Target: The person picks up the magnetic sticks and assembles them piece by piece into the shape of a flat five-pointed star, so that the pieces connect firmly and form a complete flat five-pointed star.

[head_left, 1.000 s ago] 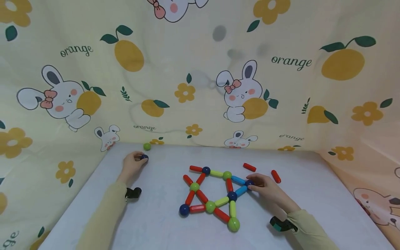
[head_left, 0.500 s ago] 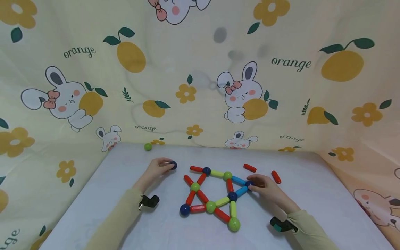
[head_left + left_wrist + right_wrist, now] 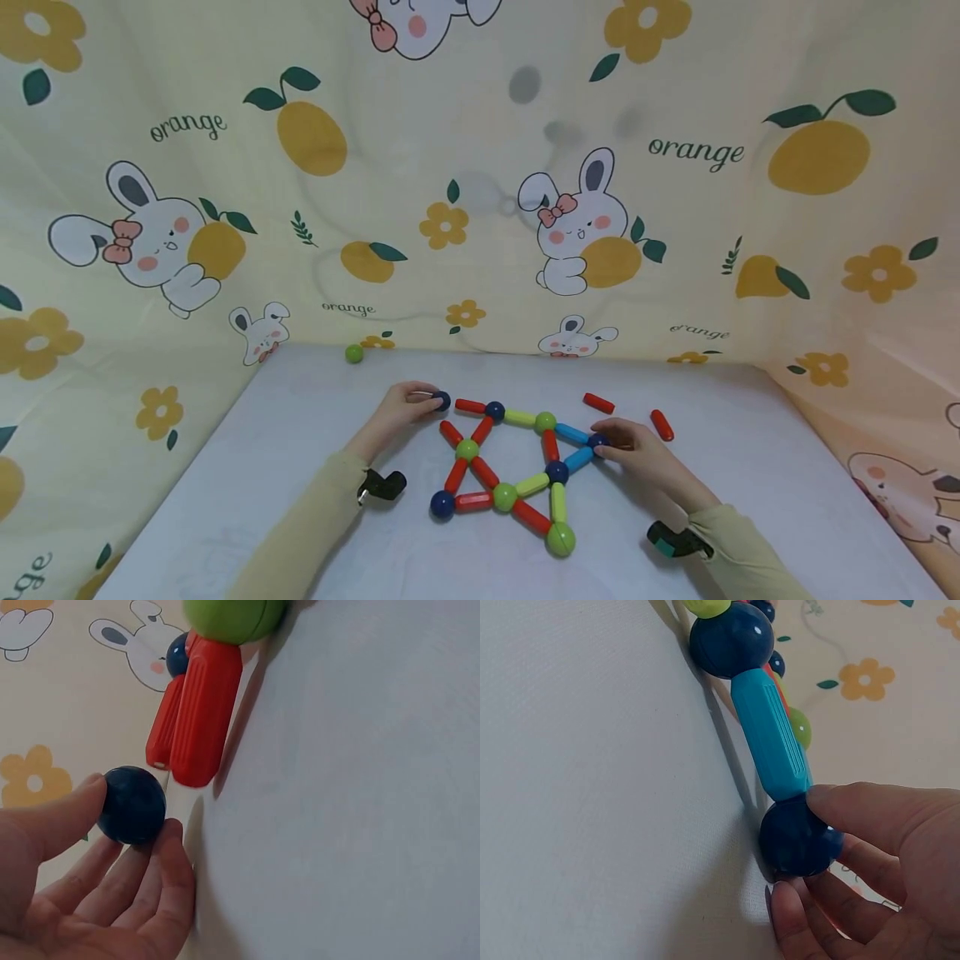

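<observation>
My left hand pinches a dark blue ball between thumb and fingers. In the head view that ball lies just left of the free end of a red stick; the left wrist view shows a small gap between them. This stick belongs to a flat frame of balls and sticks, with green balls and dark blue ones joined by red, yellow-green and blue sticks. At the frame's right corner my right hand grips a dark blue ball. A blue stick is attached to it.
Two loose red sticks lie behind and right of the frame. One loose green ball sits at the back left of the white table. A printed curtain rises behind the table and along both sides.
From the back left, my left hand has carried the dark blue ball rightward to beside the red stick's free end. My right hand has stayed at its corner.
</observation>
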`<state>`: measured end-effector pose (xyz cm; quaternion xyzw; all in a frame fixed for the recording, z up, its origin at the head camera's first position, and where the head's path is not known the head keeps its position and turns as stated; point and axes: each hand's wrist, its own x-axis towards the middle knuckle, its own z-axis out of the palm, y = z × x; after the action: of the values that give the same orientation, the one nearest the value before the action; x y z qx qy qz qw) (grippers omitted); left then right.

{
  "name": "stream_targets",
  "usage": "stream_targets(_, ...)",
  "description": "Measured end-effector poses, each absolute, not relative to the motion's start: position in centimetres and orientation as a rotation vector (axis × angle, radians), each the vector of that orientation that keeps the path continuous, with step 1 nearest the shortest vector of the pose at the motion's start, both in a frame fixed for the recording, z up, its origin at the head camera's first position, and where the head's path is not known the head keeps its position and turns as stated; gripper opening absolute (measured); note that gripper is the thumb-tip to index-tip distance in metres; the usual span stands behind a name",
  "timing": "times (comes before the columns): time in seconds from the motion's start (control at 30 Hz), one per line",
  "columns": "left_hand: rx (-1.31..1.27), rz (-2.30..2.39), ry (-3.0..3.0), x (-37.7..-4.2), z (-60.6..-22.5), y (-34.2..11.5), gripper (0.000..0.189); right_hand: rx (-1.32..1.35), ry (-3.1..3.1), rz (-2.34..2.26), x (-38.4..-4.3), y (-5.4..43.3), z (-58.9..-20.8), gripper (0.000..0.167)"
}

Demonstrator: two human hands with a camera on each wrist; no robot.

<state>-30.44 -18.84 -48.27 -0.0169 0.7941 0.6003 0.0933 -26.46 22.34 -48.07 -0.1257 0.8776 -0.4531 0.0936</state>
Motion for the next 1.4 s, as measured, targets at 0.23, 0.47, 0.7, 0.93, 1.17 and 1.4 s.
stream_targets(0.23,-0.019,1.78,2.372,-30.5,-48.3,-18.2,0.034,-0.372,2.612,-1.353,-26.3,22.2,-48.0,0.039)
stream_targets(0.47,-0.057,1.77,2.405,-30.5,-48.4,-17.7,0.031,-0.363,2.612,-1.343,-26.3,22.3,-48.0,0.039)
stream_targets(0.7,-0.107,1.774,2.433,-30.6,-48.3,-17.3,0.028,-0.378,2.612,-1.338,-26.3,22.3,-48.1,0.04)
stream_targets(0.93,-0.124,1.778,2.414,-30.6,-48.1,-17.4,0.029,-0.361,2.609,-1.329,-26.3,22.3,-47.8,0.038)
stream_targets(1.17,-0.135,1.842,2.312,-30.7,-47.9,-17.7,0.036,-0.381,2.592,-1.318,-27.0,22.2,-45.9,0.039)
stream_targets(1.4,-0.154,1.84,2.252,-30.6,-47.6,-17.9,0.041,-0.496,2.546,-1.352,-28.5,20.4,-42.7,0.047)
